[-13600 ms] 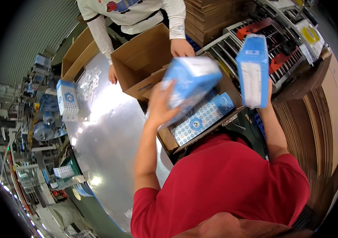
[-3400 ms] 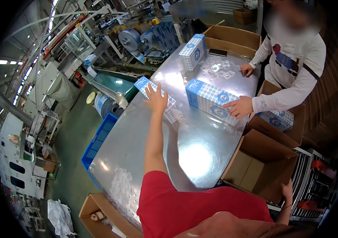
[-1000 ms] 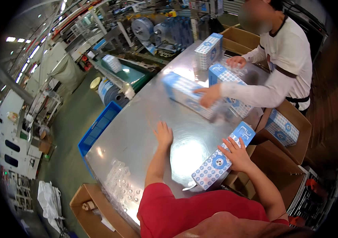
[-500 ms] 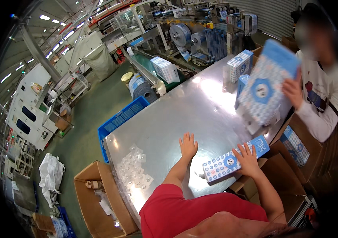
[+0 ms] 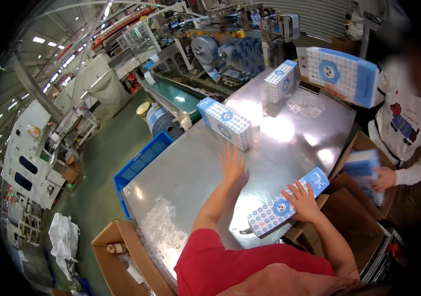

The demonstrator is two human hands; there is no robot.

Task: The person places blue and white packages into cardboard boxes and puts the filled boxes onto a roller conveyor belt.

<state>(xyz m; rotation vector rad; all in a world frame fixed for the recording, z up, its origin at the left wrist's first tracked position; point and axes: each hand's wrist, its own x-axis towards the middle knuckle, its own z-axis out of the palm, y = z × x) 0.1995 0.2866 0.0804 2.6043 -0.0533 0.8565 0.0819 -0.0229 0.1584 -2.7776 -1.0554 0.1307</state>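
My left hand (image 5: 231, 165) reaches out over the metal table (image 5: 171, 170), fingers spread and holding nothing. Just beyond its fingertips stands a blue-and-white printed tissue pack (image 5: 225, 121); whether they touch it I cannot tell. My right hand (image 5: 302, 201) lies across another tissue pack (image 5: 265, 215) at the near right edge of the table, with its fingers reaching over the top toward the far side. This pack lies slantwise, its solid blue end toward the right. The underside of my right hand is hidden.
A third pack (image 5: 281, 81) stands farther back. At the right a co-worker holds a large pack (image 5: 341, 74) and a smaller one (image 5: 363, 170) over a carton. Clear plastic pieces (image 5: 163, 224) lie left, near a blue crate (image 5: 144, 158) and a cardboard box (image 5: 116, 256). Behind is a green conveyor (image 5: 176, 96).
A pack has come off the conveyor onto the table. My left hand has moved forward toward it. The co-worker's large pack has moved back. My right hand stays on its pack.
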